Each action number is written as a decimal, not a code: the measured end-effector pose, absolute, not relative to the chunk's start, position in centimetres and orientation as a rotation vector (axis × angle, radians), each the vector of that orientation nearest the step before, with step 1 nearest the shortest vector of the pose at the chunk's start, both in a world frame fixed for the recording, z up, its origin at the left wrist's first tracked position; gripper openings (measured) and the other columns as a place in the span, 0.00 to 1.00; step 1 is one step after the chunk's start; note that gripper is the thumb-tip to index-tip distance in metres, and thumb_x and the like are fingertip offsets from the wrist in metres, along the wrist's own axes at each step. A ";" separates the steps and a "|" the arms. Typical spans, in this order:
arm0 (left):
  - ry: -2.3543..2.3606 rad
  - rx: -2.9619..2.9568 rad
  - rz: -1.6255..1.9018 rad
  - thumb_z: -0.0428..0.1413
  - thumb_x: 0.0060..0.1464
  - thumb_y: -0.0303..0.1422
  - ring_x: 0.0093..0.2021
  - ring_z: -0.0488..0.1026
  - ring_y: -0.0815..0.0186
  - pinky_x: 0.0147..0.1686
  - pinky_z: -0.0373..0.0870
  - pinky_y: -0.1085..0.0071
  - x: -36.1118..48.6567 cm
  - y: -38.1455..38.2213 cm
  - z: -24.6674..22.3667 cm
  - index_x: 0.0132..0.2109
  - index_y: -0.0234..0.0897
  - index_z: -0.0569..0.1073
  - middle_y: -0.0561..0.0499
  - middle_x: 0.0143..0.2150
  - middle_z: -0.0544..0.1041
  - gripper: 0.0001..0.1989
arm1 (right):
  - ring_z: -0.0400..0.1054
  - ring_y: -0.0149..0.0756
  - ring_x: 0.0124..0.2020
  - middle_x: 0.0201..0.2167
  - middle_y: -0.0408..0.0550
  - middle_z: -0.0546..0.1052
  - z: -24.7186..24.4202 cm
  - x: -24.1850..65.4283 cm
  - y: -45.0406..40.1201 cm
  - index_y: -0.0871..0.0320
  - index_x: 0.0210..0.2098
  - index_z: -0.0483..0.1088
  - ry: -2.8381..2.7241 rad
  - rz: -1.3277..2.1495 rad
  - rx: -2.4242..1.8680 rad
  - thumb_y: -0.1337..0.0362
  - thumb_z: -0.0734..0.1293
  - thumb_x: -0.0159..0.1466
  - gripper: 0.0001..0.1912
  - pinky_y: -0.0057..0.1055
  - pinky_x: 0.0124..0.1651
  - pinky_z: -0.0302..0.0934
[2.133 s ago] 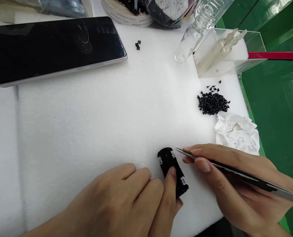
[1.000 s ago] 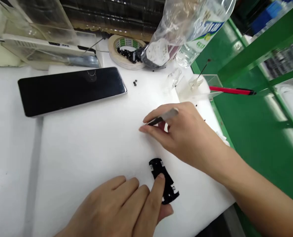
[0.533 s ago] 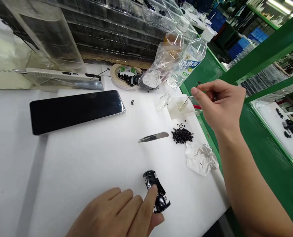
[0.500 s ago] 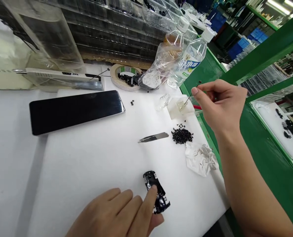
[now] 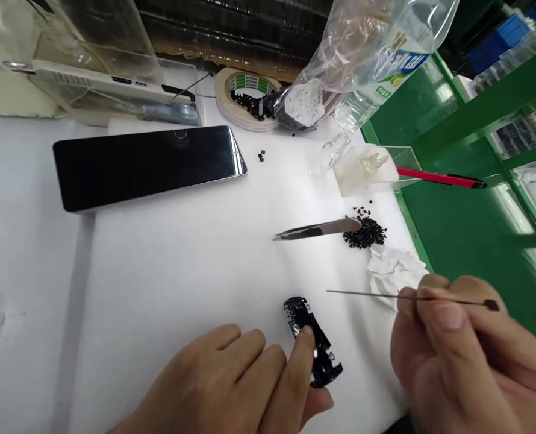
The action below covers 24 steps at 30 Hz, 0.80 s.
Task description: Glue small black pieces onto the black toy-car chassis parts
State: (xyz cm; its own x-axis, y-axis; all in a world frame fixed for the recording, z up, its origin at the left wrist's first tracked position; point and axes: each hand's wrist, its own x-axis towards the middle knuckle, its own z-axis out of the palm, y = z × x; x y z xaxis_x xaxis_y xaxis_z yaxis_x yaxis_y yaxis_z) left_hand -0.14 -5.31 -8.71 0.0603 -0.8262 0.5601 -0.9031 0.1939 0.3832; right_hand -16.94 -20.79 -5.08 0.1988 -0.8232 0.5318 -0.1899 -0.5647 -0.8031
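Note:
My left hand (image 5: pixel 250 380) grips a small glossy black part (image 5: pixel 315 346) near the bottom centre, its index finger on top and its thumb at the lower edge. At the lower right, my right hand (image 5: pixel 462 349) pinches a thin dark needle (image 5: pixel 367 293), whose tip points left above the white surface. Metal tweezers (image 5: pixel 322 229) lie past the part, their right end at a pile of tiny black pieces (image 5: pixel 367 234). Crumpled white tissue (image 5: pixel 392 268) sits between the pile and my right hand. A whitish block (image 5: pixel 358 172) bears a pale yellowish smear.
A black phone (image 5: pixel 146 166) lies at the left on the white work surface (image 5: pixel 173 259). Behind stand a tape roll (image 5: pixel 225 99) holding black bits and a plastic bottle (image 5: pixel 380 78). A red pen (image 5: pixel 439 176) juts out over the green frame (image 5: pixel 485 223) at right.
My right hand has come back from the whitish block to the lower right with the needle. The view has shifted closer; my left hand still holds the black part.

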 end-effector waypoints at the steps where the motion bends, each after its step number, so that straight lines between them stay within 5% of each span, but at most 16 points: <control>1: -1.763 1.632 0.131 0.60 0.73 0.50 0.29 0.74 0.63 0.30 0.76 0.67 -0.1 -5.4 -8.8 0.57 0.35 0.79 0.52 0.29 0.73 0.22 | 0.68 0.39 0.34 0.28 0.44 0.73 -5.8 -17.0 -19.9 0.50 0.42 0.87 0.922 -1.368 -1.879 0.72 0.78 0.63 0.12 0.40 0.32 0.64; 11: -1.942 1.538 0.124 0.55 0.76 0.29 0.22 0.69 0.67 0.20 0.61 0.60 1.1 -5.5 -8.6 0.58 0.23 0.77 0.56 0.29 0.74 0.12 | 0.71 0.45 0.34 0.25 0.44 0.70 -7.1 -17.9 -19.6 0.46 0.49 0.87 0.889 -1.101 -1.895 0.75 0.76 0.64 0.19 0.42 0.30 0.60; 24: -1.943 1.548 0.115 0.55 0.76 0.29 0.22 0.69 0.67 0.20 0.61 0.59 1.0 -5.4 -8.4 0.59 0.23 0.77 0.56 0.30 0.74 0.13 | 0.72 0.42 0.34 0.29 0.44 0.79 -6.8 -17.5 -19.7 0.44 0.48 0.86 0.878 -1.061 -1.926 0.73 0.77 0.66 0.17 0.42 0.31 0.61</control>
